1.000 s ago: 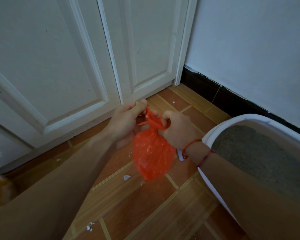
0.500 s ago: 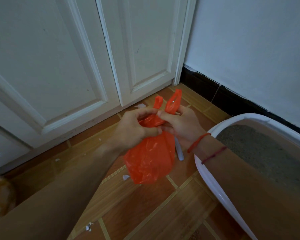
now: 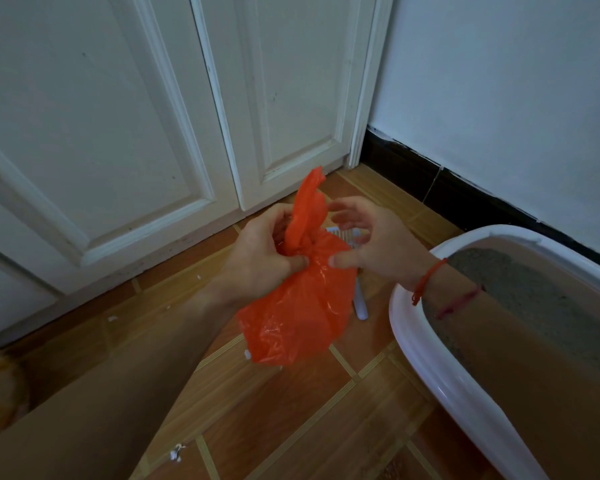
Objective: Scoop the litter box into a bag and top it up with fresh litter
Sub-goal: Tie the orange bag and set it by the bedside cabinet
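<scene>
Orange bag [image 3: 291, 313] knotted, bulging, crinkled.

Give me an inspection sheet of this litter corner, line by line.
Surface: brown tiled floor.
Job's things: orange bag, neck gathered tight; litter box holding grey litter; white scoop on the floor behind the bag.
Clutter: white scraps on the tiles; blurred orange thing at the left edge.
Hands: left hand grips the bag's neck; right hand beside it, fingers spread.
Cables: nothing seen.
Surroundings: white panelled doors, pale wall, black skirting.
</scene>
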A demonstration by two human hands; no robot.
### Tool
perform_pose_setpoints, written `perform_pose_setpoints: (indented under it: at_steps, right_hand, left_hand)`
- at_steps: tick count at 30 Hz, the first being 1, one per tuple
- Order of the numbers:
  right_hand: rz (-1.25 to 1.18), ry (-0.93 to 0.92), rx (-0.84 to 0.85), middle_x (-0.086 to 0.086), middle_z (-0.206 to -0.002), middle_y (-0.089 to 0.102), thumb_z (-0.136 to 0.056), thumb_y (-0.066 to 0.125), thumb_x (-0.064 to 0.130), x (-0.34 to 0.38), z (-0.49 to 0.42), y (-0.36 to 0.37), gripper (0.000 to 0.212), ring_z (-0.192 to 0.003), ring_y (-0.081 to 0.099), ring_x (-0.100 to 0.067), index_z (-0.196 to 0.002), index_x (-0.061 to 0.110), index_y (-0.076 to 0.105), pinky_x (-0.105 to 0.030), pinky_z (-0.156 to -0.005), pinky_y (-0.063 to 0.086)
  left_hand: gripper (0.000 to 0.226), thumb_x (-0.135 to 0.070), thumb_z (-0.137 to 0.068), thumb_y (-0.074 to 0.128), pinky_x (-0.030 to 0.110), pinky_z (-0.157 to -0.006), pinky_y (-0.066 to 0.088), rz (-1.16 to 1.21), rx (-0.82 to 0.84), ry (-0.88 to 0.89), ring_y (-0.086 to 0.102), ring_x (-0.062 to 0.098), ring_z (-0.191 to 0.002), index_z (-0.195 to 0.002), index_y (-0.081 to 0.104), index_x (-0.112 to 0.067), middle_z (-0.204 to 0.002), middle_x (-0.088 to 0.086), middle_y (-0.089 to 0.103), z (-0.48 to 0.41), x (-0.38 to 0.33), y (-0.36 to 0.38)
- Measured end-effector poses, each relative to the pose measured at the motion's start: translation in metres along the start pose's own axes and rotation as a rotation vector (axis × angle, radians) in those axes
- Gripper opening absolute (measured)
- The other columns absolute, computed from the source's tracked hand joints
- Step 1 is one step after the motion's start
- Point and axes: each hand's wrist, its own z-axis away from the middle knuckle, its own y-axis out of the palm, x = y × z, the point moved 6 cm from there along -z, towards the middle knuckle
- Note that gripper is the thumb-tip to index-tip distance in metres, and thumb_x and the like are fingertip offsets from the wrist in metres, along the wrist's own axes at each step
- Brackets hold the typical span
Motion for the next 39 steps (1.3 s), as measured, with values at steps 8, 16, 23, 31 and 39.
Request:
perform_pose_setpoints:
  at_steps: [8,16,23,31,39]
  right_hand:
    - [0.257,0.082,0.116,0.010,-0.112,0.065,-0.056,0.078,0.051,-0.033,-0.010,0.018,0.074,-0.098,0.064,-0.005,-0.124,0.031,0.059,-0.034,-0.089,0.054]
    - [0.271,0.060,-0.111,0.010,-0.077,0.066,-0.072,0.080,0.027,-0.022,-0.009,0.024,0.019,-0.072,0.060,0.000,-0.088,0.021,0.071,-0.006,-0.064,0.042]
    - [0.298,0.125,-0.160,0.013,-0.073,0.064,-0.073,0.080,0.034,-0.016,0.004,0.033,0.017,-0.072,0.058,0.000,-0.081,0.027,0.066,-0.015,-0.068,0.043]
    - [0.246,0.235,-0.078,0.012,-0.088,0.067,-0.074,0.080,0.034,0.023,0.023,0.012,0.023,-0.087,0.062,-0.008,-0.092,0.027,0.067,-0.030,-0.083,0.052]
    - [0.130,0.343,0.012,0.014,-0.082,0.066,-0.070,0.080,0.029,0.113,0.055,-0.048,0.025,-0.077,0.062,0.001,-0.088,0.034,0.063,-0.013,-0.065,0.049]
  left_hand:
    - [0.033,-0.016,-0.068,0.086,0.033,-0.101,0.045,-0.243,0.033,-0.001,0.048,0.010,-0.121,-0.098,0.075,-0.023,-0.128,-0.002,0.052,-0.011,0.016,-0.003]
    - [0.034,-0.026,-0.086,0.071,0.028,-0.077,0.049,-0.454,-0.082,0.009,0.060,0.010,-0.087,-0.118,0.059,-0.026,-0.094,-0.016,0.063,-0.008,0.035,-0.011]
    - [0.027,-0.037,-0.086,0.070,0.009,-0.057,0.037,-0.497,-0.155,-0.198,0.053,-0.003,-0.071,-0.107,0.068,-0.021,-0.082,-0.021,0.057,0.002,0.052,-0.013]
    - [0.024,-0.037,-0.094,0.058,0.033,-0.072,0.053,-0.568,-0.073,-0.314,0.066,0.023,-0.083,-0.103,0.071,-0.019,-0.093,0.000,0.072,0.013,0.004,-0.017]
    - [0.017,-0.028,-0.097,0.054,0.040,-0.076,0.057,-0.458,-0.019,-0.325,0.067,0.023,-0.085,-0.107,0.065,-0.020,-0.095,-0.002,0.070,0.020,-0.111,-0.044]
